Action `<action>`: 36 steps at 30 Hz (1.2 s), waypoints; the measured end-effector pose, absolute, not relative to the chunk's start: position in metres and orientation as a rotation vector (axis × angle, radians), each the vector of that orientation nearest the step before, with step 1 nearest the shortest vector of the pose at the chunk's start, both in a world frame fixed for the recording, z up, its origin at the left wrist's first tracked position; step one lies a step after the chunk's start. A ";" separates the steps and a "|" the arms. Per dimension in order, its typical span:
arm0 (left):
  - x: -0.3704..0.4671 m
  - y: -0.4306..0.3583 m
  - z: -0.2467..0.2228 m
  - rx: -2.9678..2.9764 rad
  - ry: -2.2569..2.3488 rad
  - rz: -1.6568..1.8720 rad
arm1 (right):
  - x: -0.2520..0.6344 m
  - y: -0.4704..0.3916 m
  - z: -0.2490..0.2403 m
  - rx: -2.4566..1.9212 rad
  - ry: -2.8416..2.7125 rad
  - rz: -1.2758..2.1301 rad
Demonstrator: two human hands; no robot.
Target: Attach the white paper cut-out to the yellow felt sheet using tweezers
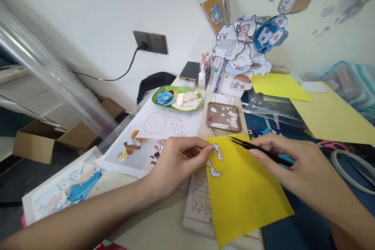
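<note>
My left hand (184, 160) pinches the upper left edge of a yellow sheet (246, 195). Beside its fingertips, a curved white paper cutout (217, 150) and a second small cutout (215, 172) lie on the sheet's left edge. My right hand (281, 160) is closed around black tweezers (263, 153), whose tips point left over the top of the sheet, a little apart from the cutouts. Under the sheet is a pad with a printed grid (199, 199).
A brown tray (224, 129) of small cutouts and a green plate (164, 106) with blue and white pieces stand behind. Outline drawings (155, 123) lie left. A tape roll (336, 164) and pink scissors (331, 145) are right. A phone (190, 71) lies near the wall.
</note>
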State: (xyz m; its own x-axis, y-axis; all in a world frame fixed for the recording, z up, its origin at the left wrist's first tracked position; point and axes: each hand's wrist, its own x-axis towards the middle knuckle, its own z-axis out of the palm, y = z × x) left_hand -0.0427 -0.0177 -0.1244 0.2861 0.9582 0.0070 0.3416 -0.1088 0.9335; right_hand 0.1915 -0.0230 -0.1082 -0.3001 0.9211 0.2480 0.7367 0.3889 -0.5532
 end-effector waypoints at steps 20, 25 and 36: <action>-0.043 -0.023 -0.132 1.936 1.129 0.865 | 0.187 -0.017 -0.111 -1.163 -2.243 0.532; -0.043 -0.022 -0.132 1.946 1.118 0.866 | 0.184 -0.019 -0.111 -1.140 -2.234 0.504; -0.043 -0.021 -0.131 1.911 1.139 0.835 | 0.183 -0.021 -0.115 -1.025 -2.307 0.207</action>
State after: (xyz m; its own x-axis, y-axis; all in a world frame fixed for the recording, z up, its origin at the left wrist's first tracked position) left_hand -0.0429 -0.0214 -0.1305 0.3921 0.9068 0.1544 0.4202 -0.3259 0.8469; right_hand 0.1835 -0.0205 -0.1150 -0.5223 0.7177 0.4604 0.6244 0.6897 -0.3667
